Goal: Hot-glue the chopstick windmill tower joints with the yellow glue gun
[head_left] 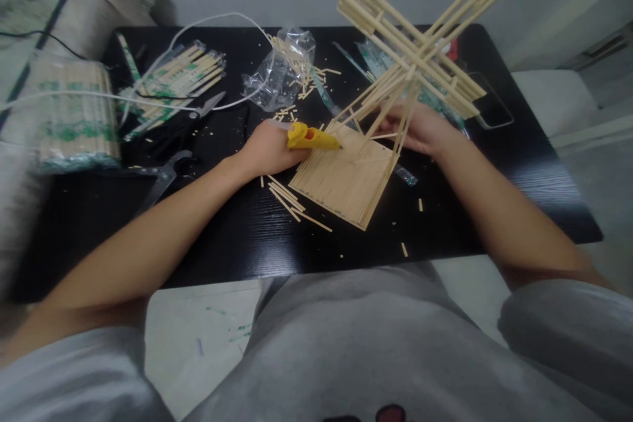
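My left hand (270, 148) is closed around a yellow hot glue gun (316, 138), its nozzle pointing right over the base of a windmill-like model made of wooden sticks. The flat square base (341, 175) is built of sticks laid side by side. From it, slanted legs rise to a crossed frame of blades (413, 59) at the upper right. My right hand (413, 125) is behind the legs at the base's right side, its fingers partly hidden by sticks and curled at the model. A thin stick (383, 137) lies near its fingertips.
Wrapped chopsticks (74, 115) and a loose packet (182, 79) lie left. Scissors (205, 107) and pliers (165, 175) are near my left forearm. A white cable (173, 102) loops across the table. Short stick pieces (289, 201), crumpled plastic (277, 76) and scraps are scattered about.
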`<state>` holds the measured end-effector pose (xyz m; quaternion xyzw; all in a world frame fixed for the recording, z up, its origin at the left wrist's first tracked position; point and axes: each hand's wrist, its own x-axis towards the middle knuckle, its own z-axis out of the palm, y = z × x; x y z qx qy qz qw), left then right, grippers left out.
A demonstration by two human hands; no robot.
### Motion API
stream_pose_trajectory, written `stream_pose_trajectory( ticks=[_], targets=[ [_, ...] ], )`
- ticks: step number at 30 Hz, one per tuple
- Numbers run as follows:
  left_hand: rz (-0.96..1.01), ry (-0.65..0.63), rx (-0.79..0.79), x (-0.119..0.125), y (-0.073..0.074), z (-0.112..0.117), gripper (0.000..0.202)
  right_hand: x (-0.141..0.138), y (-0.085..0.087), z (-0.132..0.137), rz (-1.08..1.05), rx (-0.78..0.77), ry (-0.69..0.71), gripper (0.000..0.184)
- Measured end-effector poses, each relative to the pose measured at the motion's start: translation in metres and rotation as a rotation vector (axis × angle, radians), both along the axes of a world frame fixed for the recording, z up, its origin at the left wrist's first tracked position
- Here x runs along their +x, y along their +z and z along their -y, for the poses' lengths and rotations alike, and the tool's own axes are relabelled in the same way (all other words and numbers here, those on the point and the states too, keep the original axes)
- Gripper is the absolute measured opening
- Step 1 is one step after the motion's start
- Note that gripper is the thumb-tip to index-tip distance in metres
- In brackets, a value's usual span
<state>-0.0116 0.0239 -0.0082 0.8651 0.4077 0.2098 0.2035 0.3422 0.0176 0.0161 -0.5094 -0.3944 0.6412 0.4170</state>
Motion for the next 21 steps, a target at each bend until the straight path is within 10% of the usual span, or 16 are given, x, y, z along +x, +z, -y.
stream_pose_trajectory(
  ticks=[21],
  targets=[
    [0.01,0.002,0.006,-0.0002,-0.0022,-0.0001,0.017,0.0049,-0.005,-0.0046,-0.013,0.006,0.022,0.027]
  ],
)
